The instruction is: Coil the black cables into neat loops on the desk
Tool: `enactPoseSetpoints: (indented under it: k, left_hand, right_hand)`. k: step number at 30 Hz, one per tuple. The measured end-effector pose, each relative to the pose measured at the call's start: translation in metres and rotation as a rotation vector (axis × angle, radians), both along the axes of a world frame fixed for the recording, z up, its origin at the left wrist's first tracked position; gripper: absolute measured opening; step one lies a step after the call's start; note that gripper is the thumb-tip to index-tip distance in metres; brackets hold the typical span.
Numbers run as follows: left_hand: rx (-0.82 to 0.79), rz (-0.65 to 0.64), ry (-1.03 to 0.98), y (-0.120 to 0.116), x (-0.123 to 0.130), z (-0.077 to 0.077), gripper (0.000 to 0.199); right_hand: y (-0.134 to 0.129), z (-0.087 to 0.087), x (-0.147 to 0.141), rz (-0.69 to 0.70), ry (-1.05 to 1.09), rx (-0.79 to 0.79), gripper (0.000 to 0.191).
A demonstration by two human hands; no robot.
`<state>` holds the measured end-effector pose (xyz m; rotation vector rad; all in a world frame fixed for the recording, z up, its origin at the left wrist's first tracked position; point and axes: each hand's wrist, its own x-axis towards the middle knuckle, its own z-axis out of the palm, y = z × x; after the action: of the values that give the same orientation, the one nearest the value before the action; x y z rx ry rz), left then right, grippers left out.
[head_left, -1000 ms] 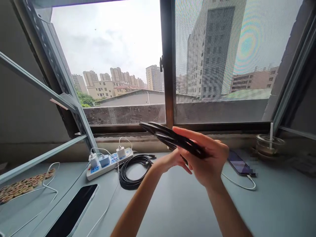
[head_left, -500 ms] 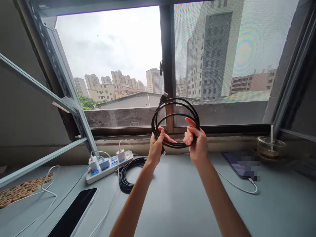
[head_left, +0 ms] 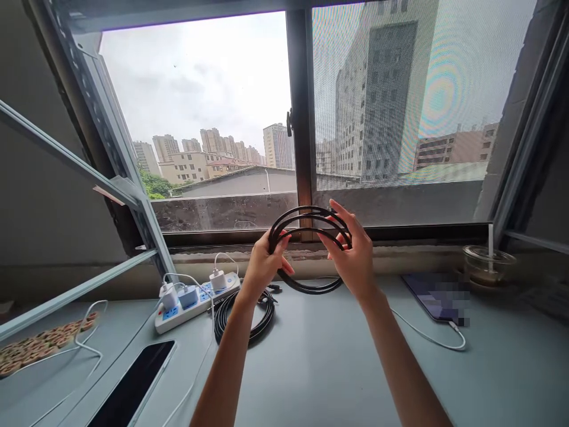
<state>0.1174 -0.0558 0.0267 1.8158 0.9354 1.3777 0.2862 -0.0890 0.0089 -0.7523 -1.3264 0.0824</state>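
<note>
A black cable, wound into several loose loops, hangs upright above the table between my hands. My left hand is closed round the loops on their left side, thumb over the strands. On the right side, my right hand grips the same coil between thumb and fingers, with its index finger raised. The connector ends of this coil cannot be made out. Below and behind my left forearm lies a second black cable coil on the table, partly covered by the arm.
A white power strip with plugged-in chargers is at the left back. Nearby are a phone, a beaded mat and a metal frame. To the right lie a dark phone on a white cable and a lidded cup.
Both hands and the held coil have moved down a little, and my left hand has shifted left. My right hand has turned, its index finger now higher. The upper connector no longer shows.
</note>
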Motion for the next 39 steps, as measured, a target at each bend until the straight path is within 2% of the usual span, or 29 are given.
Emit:
enactPoseSetpoints:
  k: [3, 6, 8, 12, 20, 24, 27, 33, 39]
  left_hand:
    - [-0.110, -0.139, 0.046, -0.006, 0.002, 0.003, 0.037]
    - [-0.180, -0.202, 0.083, -0.011, 0.003, 0.006, 0.044]
    - [-0.196, -0.240, 0.084, -0.014, 0.005, 0.006, 0.056]
    - [-0.227, -0.291, 0.000, -0.016, 0.010, 0.006, 0.066]
    - [-0.326, -0.432, -0.199, -0.015, 0.012, 0.009, 0.057]
    - [-0.387, -0.517, -0.293, -0.019, 0.006, 0.015, 0.037]
    - [-0.427, -0.530, -0.261, -0.022, 0.002, 0.018, 0.030]
    - [-0.312, -0.380, -0.145, -0.029, 0.006, 0.016, 0.039]
    - [-0.399, -0.508, -0.129, -0.034, 0.008, 0.016, 0.035]
  right_hand:
    - [-0.002, 0.002, 0.007, 0.005, -0.029, -0.007, 0.045]
    - [-0.001, 0.003, 0.012, 0.016, -0.005, -0.017, 0.044]
    - [0.001, 0.003, 0.013, 0.006, 0.024, 0.002, 0.038]
    - [0.000, 0.003, 0.012, -0.010, 0.071, 0.022, 0.031]
    - [-0.006, 0.007, 0.014, -0.080, 0.070, 0.063, 0.022]
    - [-0.007, 0.007, 0.014, -0.076, 0.070, 0.045, 0.020]
    - [-0.009, 0.007, 0.012, -0.046, 0.031, 0.022, 0.020]
    - [-0.010, 0.006, 0.011, 0.004, -0.039, 0.003, 0.016]
    - [-0.014, 0.006, 0.016, 0.022, -0.175, -0.040, 0.015]
